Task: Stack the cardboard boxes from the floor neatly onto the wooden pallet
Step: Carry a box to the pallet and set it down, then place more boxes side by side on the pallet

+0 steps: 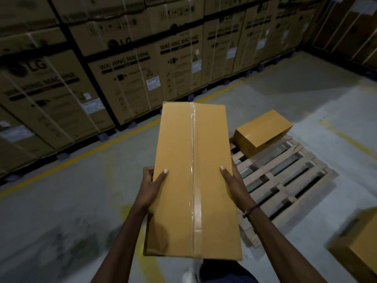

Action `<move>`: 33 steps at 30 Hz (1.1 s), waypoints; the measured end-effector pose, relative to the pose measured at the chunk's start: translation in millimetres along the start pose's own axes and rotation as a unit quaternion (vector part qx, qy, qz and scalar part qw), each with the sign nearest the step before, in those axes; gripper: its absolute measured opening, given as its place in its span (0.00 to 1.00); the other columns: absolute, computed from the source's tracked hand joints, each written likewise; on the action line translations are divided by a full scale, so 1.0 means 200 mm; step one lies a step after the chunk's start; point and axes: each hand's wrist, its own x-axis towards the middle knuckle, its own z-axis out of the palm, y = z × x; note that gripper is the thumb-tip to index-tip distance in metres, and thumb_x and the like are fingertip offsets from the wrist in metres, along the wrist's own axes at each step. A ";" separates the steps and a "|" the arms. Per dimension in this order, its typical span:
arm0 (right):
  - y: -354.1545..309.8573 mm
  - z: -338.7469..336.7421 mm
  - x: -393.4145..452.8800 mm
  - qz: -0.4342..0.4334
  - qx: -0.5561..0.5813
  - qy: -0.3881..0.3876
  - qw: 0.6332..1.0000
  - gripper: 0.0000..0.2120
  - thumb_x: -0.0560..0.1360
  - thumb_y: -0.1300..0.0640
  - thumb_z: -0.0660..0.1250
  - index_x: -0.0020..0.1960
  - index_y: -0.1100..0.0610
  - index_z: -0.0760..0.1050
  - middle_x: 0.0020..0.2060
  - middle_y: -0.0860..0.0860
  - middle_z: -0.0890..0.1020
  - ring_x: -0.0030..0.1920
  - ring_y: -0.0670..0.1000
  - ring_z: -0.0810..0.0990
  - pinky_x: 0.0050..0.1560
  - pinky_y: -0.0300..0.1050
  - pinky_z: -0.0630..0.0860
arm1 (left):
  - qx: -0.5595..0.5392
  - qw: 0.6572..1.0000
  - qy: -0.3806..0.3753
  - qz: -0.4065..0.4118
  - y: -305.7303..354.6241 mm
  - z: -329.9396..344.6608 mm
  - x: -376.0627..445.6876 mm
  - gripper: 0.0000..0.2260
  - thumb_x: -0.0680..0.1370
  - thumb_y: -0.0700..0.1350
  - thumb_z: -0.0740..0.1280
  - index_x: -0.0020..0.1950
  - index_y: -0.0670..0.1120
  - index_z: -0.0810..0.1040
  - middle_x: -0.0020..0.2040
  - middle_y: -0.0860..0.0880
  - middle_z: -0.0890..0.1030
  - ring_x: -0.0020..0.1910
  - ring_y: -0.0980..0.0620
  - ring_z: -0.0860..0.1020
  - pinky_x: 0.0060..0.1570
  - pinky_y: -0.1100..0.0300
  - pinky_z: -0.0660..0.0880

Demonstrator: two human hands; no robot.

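I carry a long brown cardboard box (179, 180) with a clear tape seam down its top, held in the air in front of me. My left hand (152, 185) grips its left side, thumb on top. My right hand (234, 183) grips its right side the same way. A wooden pallet (285, 176) lies on the floor to the right, partly hidden behind the carried box. One smaller cardboard box (262, 132) sits on the pallet's far left corner.
Another cardboard box (359, 248) stands at the lower right, blurred. Tall stacks of washing machine cartons (126, 78) line the back and left behind a yellow floor line (102, 145). More cartons (350, 27) stand at the far right. The floor is grey concrete.
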 end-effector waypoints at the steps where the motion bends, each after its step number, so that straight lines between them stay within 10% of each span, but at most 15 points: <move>1: -0.01 0.03 0.06 0.000 0.003 0.007 1.000 0.28 0.83 0.46 0.65 0.81 0.42 0.63 0.69 0.44 0.78 0.63 0.44 0.82 0.54 0.41 0.82 | 0.004 1.000 -0.003 0.004 0.01 -0.02 0.07 0.20 0.81 0.56 0.69 0.66 0.47 0.68 0.59 0.54 0.78 0.56 0.58 0.79 0.45 0.63 0.75; 33: -0.04 0.11 2.05 0.128 0.079 0.393 0.907 0.28 0.86 0.45 0.60 0.83 0.49 0.57 0.76 0.45 0.69 0.73 0.46 0.68 0.76 0.46 0.62 | 0.179 0.905 -0.383 0.059 0.58 0.82 2.95 0.13 0.81 0.55 0.69 0.59 0.52 0.69 0.59 0.48 0.77 0.57 0.50 0.79 0.50 0.60 0.76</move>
